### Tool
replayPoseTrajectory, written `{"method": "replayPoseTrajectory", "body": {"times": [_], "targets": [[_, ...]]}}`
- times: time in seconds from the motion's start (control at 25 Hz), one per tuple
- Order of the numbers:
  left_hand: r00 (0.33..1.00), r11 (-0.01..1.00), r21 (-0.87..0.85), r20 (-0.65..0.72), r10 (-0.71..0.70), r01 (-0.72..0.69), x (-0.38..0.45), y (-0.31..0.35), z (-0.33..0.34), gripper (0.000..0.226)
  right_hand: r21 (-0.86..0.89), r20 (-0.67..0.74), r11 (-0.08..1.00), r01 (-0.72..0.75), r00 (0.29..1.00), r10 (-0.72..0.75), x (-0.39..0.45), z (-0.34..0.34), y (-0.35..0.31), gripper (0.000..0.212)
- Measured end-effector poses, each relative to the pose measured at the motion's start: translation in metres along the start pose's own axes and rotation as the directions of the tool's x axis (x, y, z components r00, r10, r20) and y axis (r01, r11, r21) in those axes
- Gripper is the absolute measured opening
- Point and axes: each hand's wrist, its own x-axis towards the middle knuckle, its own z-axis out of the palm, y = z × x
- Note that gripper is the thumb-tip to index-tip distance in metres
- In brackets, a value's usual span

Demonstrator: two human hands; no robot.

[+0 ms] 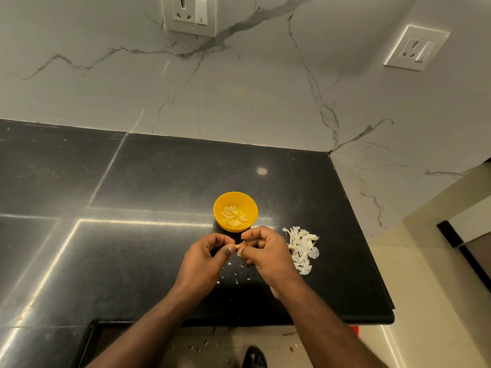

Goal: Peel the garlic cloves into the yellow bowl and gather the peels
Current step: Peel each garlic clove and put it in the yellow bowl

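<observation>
A small yellow bowl (248, 204) stands on the black counter with several peeled garlic cloves (233, 214) inside. Just in front of it my left hand (206, 257) and my right hand (261, 251) meet, both pinching one small garlic clove (238, 245) between their fingertips. The clove is mostly hidden by my fingers. A heap of white garlic peels (303, 248) lies on the counter right of my right hand. Tiny peel scraps (235, 280) are scattered under my hands.
The black granite counter (132, 208) ends at a front edge below my forearms and at a right edge near the peel heap. A marble wall with two sockets rises behind. Peel bits and a sandalled foot (253, 357) show on the floor.
</observation>
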Motion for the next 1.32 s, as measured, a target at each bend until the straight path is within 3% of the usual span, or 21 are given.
{"method": "replayPoseTrajectory", "body": {"times": [0.32,0.72,0.96,1.32], "targets": [[0.98,0.977,0.104,-0.055,0.194,-0.187,-0.006,-0.002,0.0,0.015,0.114,-0.026,0.993,-0.026,0.999,0.029,0.001,0.004,0.001,0.026],[0.91,0.886,0.248,-0.037,0.413,-0.392,-0.006,-0.009,0.001,0.018,0.072,-0.095,0.997,-0.002,0.995,0.009,0.002,0.009,-0.001,0.017],[0.937,0.924,0.189,-0.051,0.347,-0.332,-0.012,-0.008,0.005,0.024,-0.048,-0.175,0.998,0.031,0.984,-0.039,0.001,0.016,0.001,0.017],[0.986,0.988,-0.09,-0.121,0.115,-0.126,-0.018,0.0,0.01,0.015,-0.233,-0.188,0.965,0.121,0.968,-0.167,-0.012,0.019,-0.007,0.018]]}}
